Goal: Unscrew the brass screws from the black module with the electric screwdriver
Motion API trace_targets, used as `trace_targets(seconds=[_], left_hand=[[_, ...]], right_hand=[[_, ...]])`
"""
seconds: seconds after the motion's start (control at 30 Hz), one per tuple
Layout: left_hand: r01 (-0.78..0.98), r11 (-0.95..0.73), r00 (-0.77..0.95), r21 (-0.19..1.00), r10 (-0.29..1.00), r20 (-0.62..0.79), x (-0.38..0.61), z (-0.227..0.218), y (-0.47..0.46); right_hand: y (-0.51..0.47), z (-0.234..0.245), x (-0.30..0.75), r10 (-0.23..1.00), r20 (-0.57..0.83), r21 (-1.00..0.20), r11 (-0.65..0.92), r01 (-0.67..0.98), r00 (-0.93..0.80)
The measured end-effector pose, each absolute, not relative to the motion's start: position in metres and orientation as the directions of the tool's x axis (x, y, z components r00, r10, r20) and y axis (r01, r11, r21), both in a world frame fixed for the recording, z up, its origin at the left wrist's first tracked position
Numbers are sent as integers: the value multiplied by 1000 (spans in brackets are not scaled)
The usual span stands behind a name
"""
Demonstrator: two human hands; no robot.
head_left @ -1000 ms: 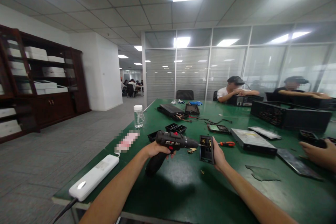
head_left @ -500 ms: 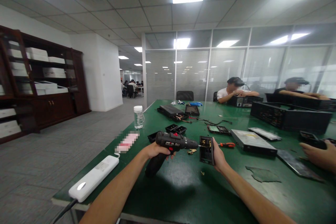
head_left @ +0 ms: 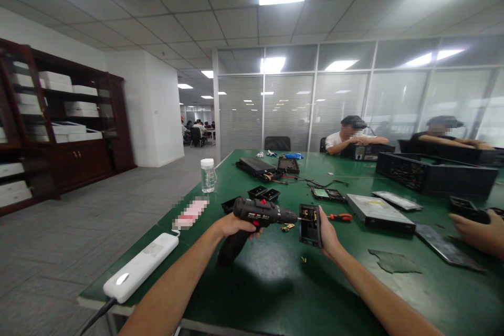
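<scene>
My left hand [head_left: 232,224] is closed round the grip of a black cordless screwdriver [head_left: 255,216] with red markings. Its bit points right into a small black open casing [head_left: 309,224]. My right hand [head_left: 327,233] holds that casing upright on the green table [head_left: 283,283], fingers wrapped behind it. A few small brass parts [head_left: 287,227] lie on the table between my hands. An orange-handled screwdriver [head_left: 340,216] lies just beyond the casing.
A white power strip [head_left: 139,268] sits at the table's left edge, a clear bottle [head_left: 207,174] further back. A silver drive [head_left: 380,212], black cases and loose boards lie to the right. Another person's hand [head_left: 474,232] rests at the right edge. Two people sit at the far side.
</scene>
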State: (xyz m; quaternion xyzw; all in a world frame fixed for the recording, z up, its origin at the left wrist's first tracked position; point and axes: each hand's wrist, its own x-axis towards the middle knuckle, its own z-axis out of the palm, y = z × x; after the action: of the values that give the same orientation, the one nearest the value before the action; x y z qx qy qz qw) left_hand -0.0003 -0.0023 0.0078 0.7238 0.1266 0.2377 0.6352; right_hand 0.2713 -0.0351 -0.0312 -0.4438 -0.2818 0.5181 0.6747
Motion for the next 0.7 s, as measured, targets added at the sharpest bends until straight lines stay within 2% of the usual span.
trace_targets(seconds=[0.33,0.7], left_hand=[[-131,-187,852,974,482,207,2,8,-4],[-122,-188,842,975,500,201,1,6,-3]], right_hand=[[-34,-32,272,950,-63,-876,94,-474,304],[-37,-29,271,937,-109,-874,68,-482,331]])
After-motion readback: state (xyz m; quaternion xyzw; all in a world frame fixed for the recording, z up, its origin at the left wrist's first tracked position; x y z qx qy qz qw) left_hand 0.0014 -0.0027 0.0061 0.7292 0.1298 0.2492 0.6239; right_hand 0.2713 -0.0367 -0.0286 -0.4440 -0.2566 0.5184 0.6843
